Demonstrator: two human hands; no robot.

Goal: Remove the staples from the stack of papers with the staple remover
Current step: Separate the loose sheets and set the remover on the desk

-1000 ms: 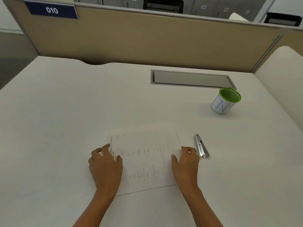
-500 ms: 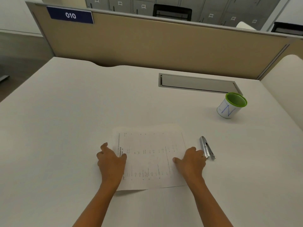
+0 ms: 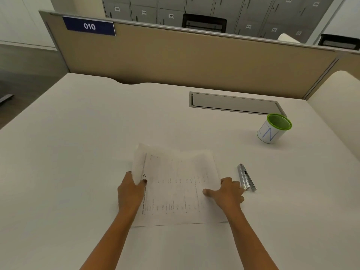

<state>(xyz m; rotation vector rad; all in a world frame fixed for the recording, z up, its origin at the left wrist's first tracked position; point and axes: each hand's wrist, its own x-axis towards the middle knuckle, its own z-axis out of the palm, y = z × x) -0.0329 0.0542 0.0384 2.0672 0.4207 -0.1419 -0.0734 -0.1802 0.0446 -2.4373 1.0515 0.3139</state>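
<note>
A stack of printed white papers [image 3: 175,186] lies on the white desk [image 3: 78,152] in front of me. My left hand [image 3: 131,193] grips its left edge, thumb on top, and that edge curls up off the desk. My right hand [image 3: 226,193] holds the right edge, thumb pressed on the page. A silver metal staple remover [image 3: 245,177] lies on the desk just right of my right hand, close to its knuckles. No staples are visible at this size.
A white cup with a green rim [image 3: 273,128] stands at the right rear. A grey cable flap [image 3: 233,103] is set into the desk behind the papers. A beige partition [image 3: 194,61] closes off the far edge.
Both hands have gone from resting on the papers to gripping their side edges. The left edge has lifted off the desk. The staple remover has not moved.
</note>
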